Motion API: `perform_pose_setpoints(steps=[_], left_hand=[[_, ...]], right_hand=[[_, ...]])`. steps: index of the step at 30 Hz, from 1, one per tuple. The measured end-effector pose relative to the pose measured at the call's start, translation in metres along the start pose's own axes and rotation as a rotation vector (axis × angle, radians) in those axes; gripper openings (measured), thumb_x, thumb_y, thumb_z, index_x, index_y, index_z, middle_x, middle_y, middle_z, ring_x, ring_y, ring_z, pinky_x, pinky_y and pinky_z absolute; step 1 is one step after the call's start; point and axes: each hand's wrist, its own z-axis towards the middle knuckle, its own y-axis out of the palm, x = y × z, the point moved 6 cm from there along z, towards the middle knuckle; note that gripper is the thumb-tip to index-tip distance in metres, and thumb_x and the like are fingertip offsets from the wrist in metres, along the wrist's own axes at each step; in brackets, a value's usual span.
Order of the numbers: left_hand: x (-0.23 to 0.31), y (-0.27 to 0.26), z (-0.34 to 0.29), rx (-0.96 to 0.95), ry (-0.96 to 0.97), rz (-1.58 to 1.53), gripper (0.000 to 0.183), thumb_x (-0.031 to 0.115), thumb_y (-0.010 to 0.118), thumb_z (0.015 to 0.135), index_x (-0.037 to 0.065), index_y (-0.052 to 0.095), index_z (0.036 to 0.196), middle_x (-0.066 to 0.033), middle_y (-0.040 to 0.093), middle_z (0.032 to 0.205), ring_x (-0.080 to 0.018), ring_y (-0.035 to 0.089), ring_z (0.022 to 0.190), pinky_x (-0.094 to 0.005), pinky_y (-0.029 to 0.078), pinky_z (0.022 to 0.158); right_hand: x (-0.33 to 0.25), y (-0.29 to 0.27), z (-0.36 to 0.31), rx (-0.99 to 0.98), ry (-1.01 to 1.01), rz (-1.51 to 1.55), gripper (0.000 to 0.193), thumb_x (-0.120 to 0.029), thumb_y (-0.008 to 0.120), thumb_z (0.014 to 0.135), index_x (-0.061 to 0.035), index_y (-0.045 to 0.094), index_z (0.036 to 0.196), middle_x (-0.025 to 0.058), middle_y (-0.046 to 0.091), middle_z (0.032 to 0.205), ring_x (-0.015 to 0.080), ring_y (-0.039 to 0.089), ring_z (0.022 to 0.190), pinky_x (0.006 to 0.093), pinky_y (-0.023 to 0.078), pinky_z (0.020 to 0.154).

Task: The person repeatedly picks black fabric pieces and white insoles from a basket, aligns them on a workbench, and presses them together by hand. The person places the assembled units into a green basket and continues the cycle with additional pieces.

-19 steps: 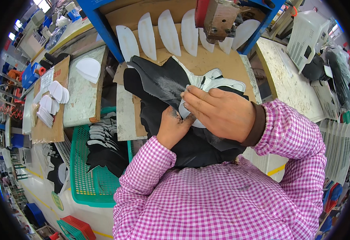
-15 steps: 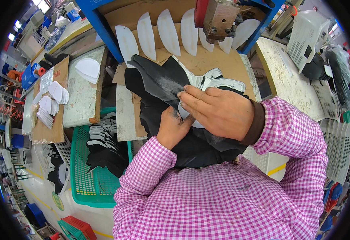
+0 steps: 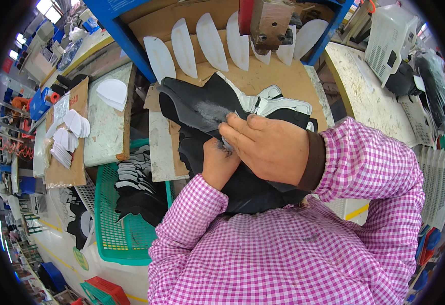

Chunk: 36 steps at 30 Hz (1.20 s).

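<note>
A black shoe upper (image 3: 194,104) with a grey powdery patch lies on a stack of dark fabric pieces in front of me. White-trimmed edging (image 3: 283,104) sticks out on its far right side. My left hand (image 3: 219,161) is closed at the near edge of the upper, its fingertips hidden beneath the other hand. Across it lies my right hand (image 3: 270,147), fingers pressed together against the upper. A small pale bit shows between the hands; what it belongs to is hidden.
White half-oval pieces (image 3: 183,48) stand in a row inside a blue-framed machine (image 3: 141,51), below its metal head (image 3: 270,25). A green basket (image 3: 125,244) of black and white pieces sits at left. White cut pieces (image 3: 111,93) lie on the left table; white crates (image 3: 391,43) stand at right.
Both hands have drawn closer together, hiding most of the pale piece seen between them. The upper's far left flap has settled lower and flatter.
</note>
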Motion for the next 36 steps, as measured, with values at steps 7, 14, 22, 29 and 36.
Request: perform_pose_setpoints(steps=[7,14,22,29,36], left_hand=[[-0.02,-0.006,-0.001,0.129,-0.21,-0.194,0.014,0.003,0.06,0.084,-0.006,0.06,0.094,-0.0126,0.067,0.087,-0.0157,0.065,0.076,-0.0269,0.051,0.065],[-0.031,-0.066,-0.008,0.517,-0.323,-0.803,0.017,-0.003,0.065,0.079,-0.005,0.061,0.095,-0.011,0.065,0.094,-0.0177,0.064,0.079,-0.0287,0.052,0.076],[-0.023,-0.065,-0.012,0.477,-0.421,-0.894,0.02,-0.002,0.063,0.083,-0.006,0.061,0.102,-0.0128,0.063,0.104,-0.0204,0.063,0.093,-0.0331,0.052,0.085],[-0.005,-0.065,-0.018,0.483,-0.449,-0.733,0.035,-0.005,0.065,0.079,-0.006,0.054,0.112,-0.015,0.061,0.106,-0.0236,0.061,0.097,-0.0366,0.049,0.09],[0.004,-0.064,-0.025,0.426,-0.155,-0.312,0.025,-0.002,0.066,0.081,-0.006,0.059,0.104,-0.0113,0.063,0.097,-0.018,0.061,0.085,-0.0289,0.049,0.078]], right_hand=[[0.01,0.004,0.0,-0.051,-0.037,0.095,0.042,-0.019,0.056,0.085,-0.0063,0.054,0.125,0.0074,0.046,0.137,0.0266,0.045,0.123,0.0472,0.036,0.101],[0.053,-0.045,-0.066,0.155,0.251,0.427,0.096,-0.04,0.082,0.057,-0.0132,0.04,0.139,0.0155,0.034,0.145,0.0341,0.03,0.136,0.0547,0.019,0.109],[0.043,0.057,-0.108,0.338,0.933,1.257,0.076,-0.022,0.078,0.074,-0.001,0.038,0.135,0.0185,0.06,0.116,0.0233,0.06,0.103,0.0332,0.047,0.086],[0.068,0.051,-0.114,0.234,0.893,1.417,0.053,-0.006,0.068,0.082,-0.005,0.044,0.129,0.0041,0.062,0.077,0.007,0.057,0.072,0.0214,0.046,0.065],[0.08,0.062,-0.121,0.307,0.848,1.407,0.053,-0.005,0.068,0.08,-0.0087,0.045,0.128,0.0088,0.061,0.102,0.0146,0.062,0.081,0.027,0.05,0.076]])
